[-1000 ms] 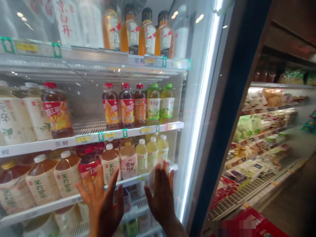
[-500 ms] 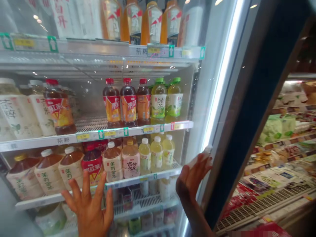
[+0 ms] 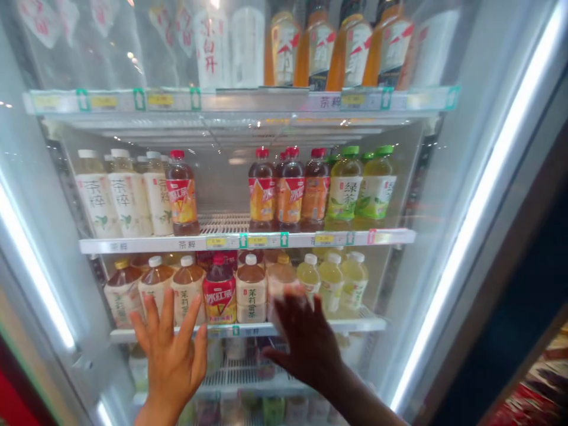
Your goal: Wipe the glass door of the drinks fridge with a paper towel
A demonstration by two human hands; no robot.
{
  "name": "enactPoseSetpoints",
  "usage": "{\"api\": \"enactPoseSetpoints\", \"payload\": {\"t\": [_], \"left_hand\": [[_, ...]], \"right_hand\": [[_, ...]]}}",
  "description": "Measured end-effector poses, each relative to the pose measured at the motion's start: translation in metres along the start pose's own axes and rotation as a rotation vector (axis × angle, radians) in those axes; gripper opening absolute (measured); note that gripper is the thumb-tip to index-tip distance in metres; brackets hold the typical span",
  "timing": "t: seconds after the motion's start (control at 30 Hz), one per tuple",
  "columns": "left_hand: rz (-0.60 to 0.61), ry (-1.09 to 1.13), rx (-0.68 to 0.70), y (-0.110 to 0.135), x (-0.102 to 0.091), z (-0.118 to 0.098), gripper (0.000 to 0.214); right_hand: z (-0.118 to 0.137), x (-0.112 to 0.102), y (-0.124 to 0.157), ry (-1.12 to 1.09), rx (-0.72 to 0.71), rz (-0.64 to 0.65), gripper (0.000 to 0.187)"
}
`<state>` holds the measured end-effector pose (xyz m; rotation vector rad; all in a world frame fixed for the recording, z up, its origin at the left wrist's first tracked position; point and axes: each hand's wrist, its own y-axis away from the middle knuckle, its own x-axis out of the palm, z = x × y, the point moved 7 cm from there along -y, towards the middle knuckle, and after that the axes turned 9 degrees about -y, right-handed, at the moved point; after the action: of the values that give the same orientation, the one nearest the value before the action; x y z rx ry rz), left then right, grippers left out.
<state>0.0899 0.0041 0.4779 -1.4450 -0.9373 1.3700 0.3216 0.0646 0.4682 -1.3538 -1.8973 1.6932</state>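
Note:
My left hand (image 3: 171,355) lies flat on the glass door (image 3: 430,171) of a drinks fridge, fingers spread, holding nothing. My right hand (image 3: 306,340) also rests flat on the glass a little to the right, slightly blurred, fingers stretched out and empty. Behind the glass, just above my hands, stand a red-labelled iced tea bottle (image 3: 219,293), brown tea bottles (image 3: 251,290) and pale yellow bottles (image 3: 331,281). The shelf above (image 3: 248,241) carries more red-capped tea bottles (image 3: 288,189) and green-capped tea bottles (image 3: 346,186).
Orange juice bottles (image 3: 319,44) and white bottles (image 3: 213,47) fill the top shelf. Bright light strips run down the fridge's right side (image 3: 479,201) and left side (image 3: 31,266). A dark door frame (image 3: 523,284) borders the right.
The view has swung so the fridge now sits in the centre. My right hand moved from the door's right edge back left onto the middle of the glass. My left hand stays spread on the glass.

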Motion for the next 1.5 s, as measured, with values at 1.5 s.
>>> {"api": "enactPoseSetpoints", "payload": {"t": [1.5], "left_hand": [[-0.019, 0.16, 0.604, -0.035, -0.019, 0.08, 0.054]], "right_hand": [[0.155, 0.086, -0.129, 0.035, -0.258, 0.271, 0.049]]}}
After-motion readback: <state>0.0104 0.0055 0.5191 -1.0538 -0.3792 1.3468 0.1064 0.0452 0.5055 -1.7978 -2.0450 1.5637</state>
